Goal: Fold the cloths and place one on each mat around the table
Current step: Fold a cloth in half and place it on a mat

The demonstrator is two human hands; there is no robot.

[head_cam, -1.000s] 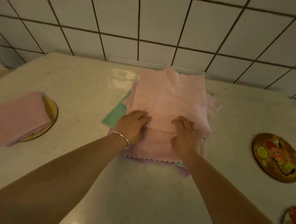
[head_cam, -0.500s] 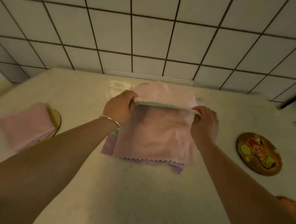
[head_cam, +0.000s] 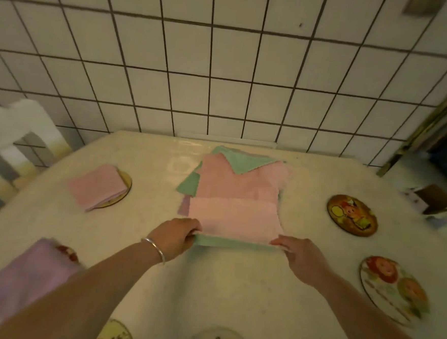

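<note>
I am watching the pink cloth [head_cam: 236, 215] sitting folded in half on the pile [head_cam: 239, 178] at the table's [head_cam: 235, 289] centre; half a second ago its far edge was being lifted toward me, and now that edge is lying down at the near side. The left hand [head_cam: 176, 236] is pinching the 7 o'clock corner and the right hand [head_cam: 299, 254] the 5 o'clock corner, each grip narrow on the cloth, with a green layer [head_cam: 228, 242] showing just beneath the edge. So the first fold is looking done, and I judge a second fold is coming next. At 9 o'clock a folded pink piece [head_cam: 97, 185] is already covering a mat [head_cam: 124, 186]; the mats at 3 o'clock [head_cam: 351, 215] are sitting bare.
</note>
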